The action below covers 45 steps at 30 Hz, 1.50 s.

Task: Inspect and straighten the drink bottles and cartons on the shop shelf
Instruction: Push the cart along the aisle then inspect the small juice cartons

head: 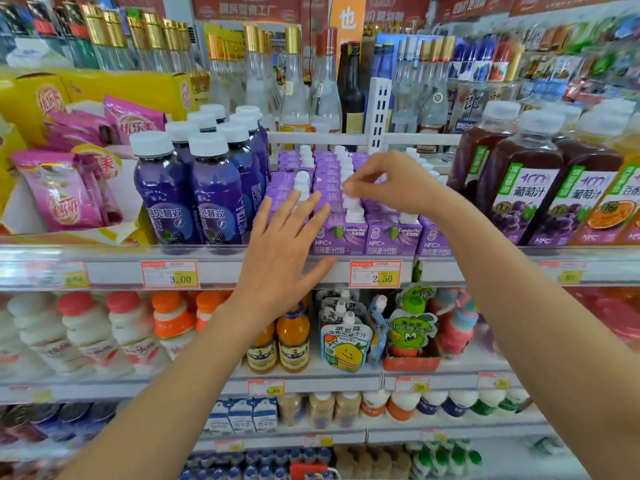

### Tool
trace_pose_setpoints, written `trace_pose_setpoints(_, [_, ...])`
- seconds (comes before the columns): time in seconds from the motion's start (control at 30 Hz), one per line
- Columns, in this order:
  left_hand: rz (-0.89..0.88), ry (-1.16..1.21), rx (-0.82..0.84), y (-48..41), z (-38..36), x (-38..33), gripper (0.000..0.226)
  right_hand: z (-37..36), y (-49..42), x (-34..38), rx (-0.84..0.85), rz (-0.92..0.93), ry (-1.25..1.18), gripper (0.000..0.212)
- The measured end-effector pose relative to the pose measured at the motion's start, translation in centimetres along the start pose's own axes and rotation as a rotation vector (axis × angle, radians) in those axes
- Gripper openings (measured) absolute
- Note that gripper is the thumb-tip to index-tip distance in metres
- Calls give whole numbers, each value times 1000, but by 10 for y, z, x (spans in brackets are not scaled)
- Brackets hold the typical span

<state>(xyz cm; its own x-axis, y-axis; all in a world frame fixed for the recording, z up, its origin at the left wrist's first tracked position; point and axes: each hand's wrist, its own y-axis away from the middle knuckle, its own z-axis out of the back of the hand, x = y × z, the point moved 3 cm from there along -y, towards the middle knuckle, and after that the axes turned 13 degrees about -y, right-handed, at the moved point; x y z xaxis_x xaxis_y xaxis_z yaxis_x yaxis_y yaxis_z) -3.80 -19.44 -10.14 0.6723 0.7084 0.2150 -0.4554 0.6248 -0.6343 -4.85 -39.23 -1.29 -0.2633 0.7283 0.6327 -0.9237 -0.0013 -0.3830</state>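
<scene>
Purple juice cartons (390,237) with white screw caps stand in rows on the upper shelf (242,268), at the middle of the view. My right hand (388,183) reaches over them and pinches the white cap of a carton in the second row. My left hand (280,251) is spread with straight fingers in front of the left column of cartons; its fingertips lie against the front carton there. Dark purple bottles (214,192) with white caps stand just left of the cartons. Grape juice bottles (519,192) stand to the right.
Pink snack bags in a yellow display box (62,188) sit at the far left. Clear glass bottles (294,84) line the shelf behind. The shelf below holds white yoghurt bottles (86,334), orange juice bottles (292,341) and spouted pouches (346,344). Price tags hang on the shelf rail.
</scene>
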Motion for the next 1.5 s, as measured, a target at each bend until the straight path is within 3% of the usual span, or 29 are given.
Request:
trace_pose_setpoints(0.1, [9,-12,-10,-1,-2,-1,67,14,-10,-1,-113,-41,-22,17])
trace_pose_setpoints(0.27, [10,-29,-31,-2,-3,-1,63,-1,-27,1,85,-177,123,23])
trace_pose_setpoints(0.47, [7,-16,-26,-1,-2,0,63,-6,-34,-1,115,-202,202,21])
trace_pose_setpoints(0.53, [2,-17,-18,-1,-3,-1,63,-7,-32,0,65,-141,241,19])
trace_pose_setpoints(0.63, [-14,4,-3,-1,-2,0,63,13,-21,12,-139,-59,170,20])
trace_pose_setpoints(0.77, [84,254,-60,2,10,-1,62,51,16,33,-296,29,-31,26])
trace_pose_setpoints(0.93, [349,758,-227,19,47,-27,50,25,87,33,-201,-84,-365,18])
trace_pose_setpoints(1.1, [517,1172,-161,43,54,-53,29,-17,137,17,-173,-167,-575,15])
trace_pose_setpoints(1.23, [644,1403,2,65,49,-62,25,-37,179,10,-25,-153,-856,28])
trace_pose_setpoints(1.4, [598,1406,303,101,42,-71,30,-66,215,0,-132,-301,-1048,17])
trace_pose_setpoints(1.5, [438,1253,376,127,41,-75,56,-81,229,-3,-198,-424,-1141,28])
